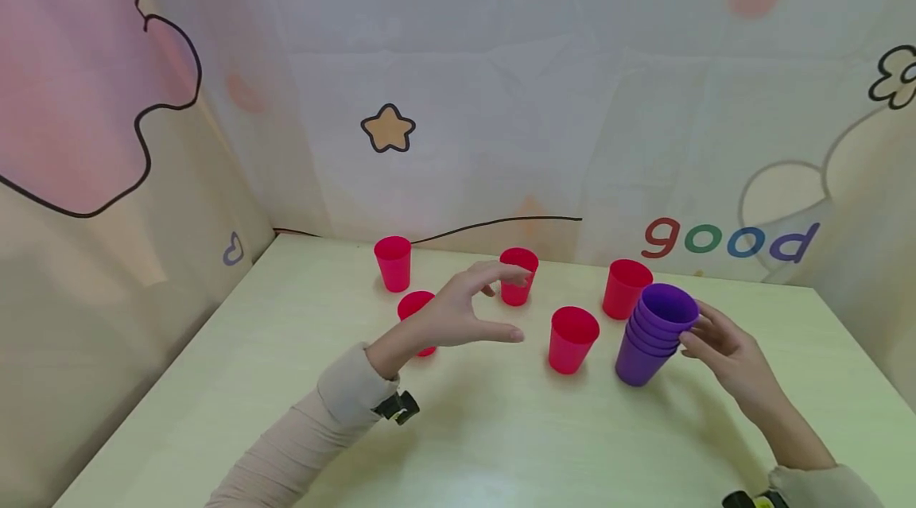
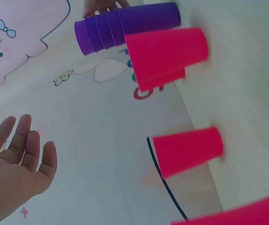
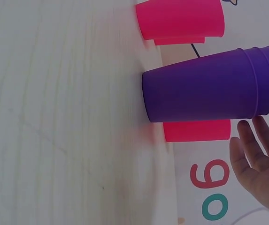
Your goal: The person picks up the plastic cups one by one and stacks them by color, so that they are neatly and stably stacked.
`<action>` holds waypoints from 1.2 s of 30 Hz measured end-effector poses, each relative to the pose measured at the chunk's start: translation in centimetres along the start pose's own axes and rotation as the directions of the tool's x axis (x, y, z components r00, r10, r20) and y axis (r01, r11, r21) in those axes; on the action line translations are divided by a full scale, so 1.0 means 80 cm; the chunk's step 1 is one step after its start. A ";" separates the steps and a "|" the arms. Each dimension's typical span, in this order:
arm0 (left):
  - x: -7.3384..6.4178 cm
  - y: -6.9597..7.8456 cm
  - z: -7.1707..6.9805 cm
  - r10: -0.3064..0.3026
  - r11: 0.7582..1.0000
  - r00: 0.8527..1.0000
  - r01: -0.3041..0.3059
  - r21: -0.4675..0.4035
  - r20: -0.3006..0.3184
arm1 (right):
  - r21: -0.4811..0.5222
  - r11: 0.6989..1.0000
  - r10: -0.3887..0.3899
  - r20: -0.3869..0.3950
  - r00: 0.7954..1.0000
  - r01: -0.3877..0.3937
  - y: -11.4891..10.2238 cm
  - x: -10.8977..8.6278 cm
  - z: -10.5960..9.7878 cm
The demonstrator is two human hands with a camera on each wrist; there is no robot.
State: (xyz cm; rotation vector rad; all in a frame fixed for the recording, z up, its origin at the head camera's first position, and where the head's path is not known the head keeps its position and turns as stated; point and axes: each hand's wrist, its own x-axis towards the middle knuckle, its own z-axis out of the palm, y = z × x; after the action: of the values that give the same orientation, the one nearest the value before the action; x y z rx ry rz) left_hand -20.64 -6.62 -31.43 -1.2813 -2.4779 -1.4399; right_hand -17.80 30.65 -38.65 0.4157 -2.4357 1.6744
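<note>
Several purple cups (image 1: 647, 341), nested in one upright stack, stand on the table at the right. My right hand (image 1: 737, 361) is beside the stack's upper part, its thumb on the near side by the rims. In the right wrist view, relaxed fingertips (image 3: 247, 133) come up to the stack's side without wrapping round it. My left hand (image 1: 458, 313) hovers with thumb and fingers apart and nothing between them. Behind its wrist, a red cup (image 1: 415, 304) is partly hidden. Another red cup (image 1: 572, 341) stands between the two hands.
Farther back are three more upright red cups: one at left (image 1: 393, 265), one in the middle (image 1: 517, 293), partly behind the left fingers, and one at right (image 1: 624, 293) close behind the purple stack. A printed cloth (image 1: 458, 95) hangs behind the pale table (image 1: 494, 444).
</note>
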 end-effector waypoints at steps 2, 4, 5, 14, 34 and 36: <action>-0.010 -0.004 -0.007 0.003 1.000 1.000 -0.003 0.006 -0.011 | 0.001 1.000 0.005 -0.002 1.000 -0.005 -0.001 -0.001 -0.001; -0.019 -0.009 -0.013 0.007 1.000 1.000 -0.007 0.013 -0.028 | 0.003 1.000 0.005 -0.005 1.000 -0.005 -0.001 -0.001 -0.001; -0.023 -0.011 -0.017 0.005 1.000 0.999 -0.005 0.016 -0.035 | 0.010 1.000 0.005 -0.006 1.000 -0.005 -0.002 -0.002 -0.001; -0.060 -0.036 -0.042 -0.134 0.991 0.987 0.135 0.006 -0.093 | -0.088 0.994 -0.065 -0.055 0.996 0.060 -0.016 -0.006 -0.010; -0.103 -0.105 -0.065 -0.310 0.944 0.938 0.323 0.067 -0.154 | 0.195 0.951 -0.214 -0.141 0.967 0.239 -0.096 -0.028 -0.006; -0.104 -0.111 -0.068 -0.347 0.932 0.928 0.357 0.067 -0.134 | 0.207 0.948 -0.220 -0.126 0.967 0.242 -0.105 -0.031 -0.002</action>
State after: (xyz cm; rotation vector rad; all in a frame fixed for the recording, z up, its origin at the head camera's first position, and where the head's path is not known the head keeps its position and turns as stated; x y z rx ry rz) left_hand -22.84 -18.06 -37.85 -0.7332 -2.7541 -1.3926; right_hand -12.78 28.35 -31.84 0.6039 -2.0451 1.8186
